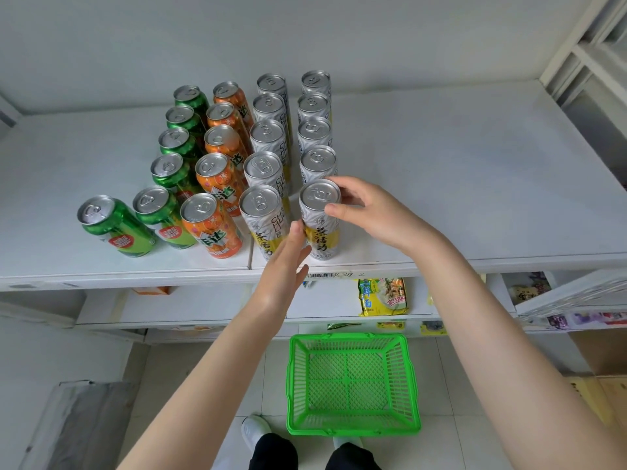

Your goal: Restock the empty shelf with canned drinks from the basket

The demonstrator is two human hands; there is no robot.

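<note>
Right hand (pixel 369 215) grips edge can (pixel 319 234), seemingly upright; shelf (pixel 475 184) bare rightward.

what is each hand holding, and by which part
The right hand grips the rightmost front can by its top rim. The left hand holds nothing; its straight fingers touch that can's side.

Six green cans (pixel 117 228); five orange (pixel 217 232); ten silver (pixel 268 140)
</note>
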